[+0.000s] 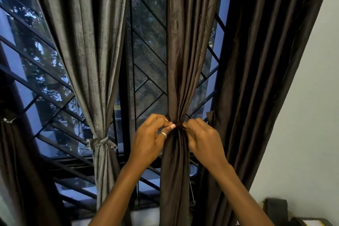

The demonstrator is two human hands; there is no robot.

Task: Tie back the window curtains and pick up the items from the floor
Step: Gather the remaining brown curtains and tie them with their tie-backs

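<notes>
I am pinching the tie (178, 125) with both hands, left (150, 139) and right (201, 138), thumb and fingertips pressed together on its ends, cinching the gathered brown curtain (185, 60) before the window (146, 51).

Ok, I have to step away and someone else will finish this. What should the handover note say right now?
Hands: left hand and right hand both pinch the tie at the front of the gathered brown curtain.
Done: grey curtain is tied with its band.
Left: finish this knot. The dark curtain on the right hangs loose. The floor is out of view, so the items there cannot be checked.
</notes>
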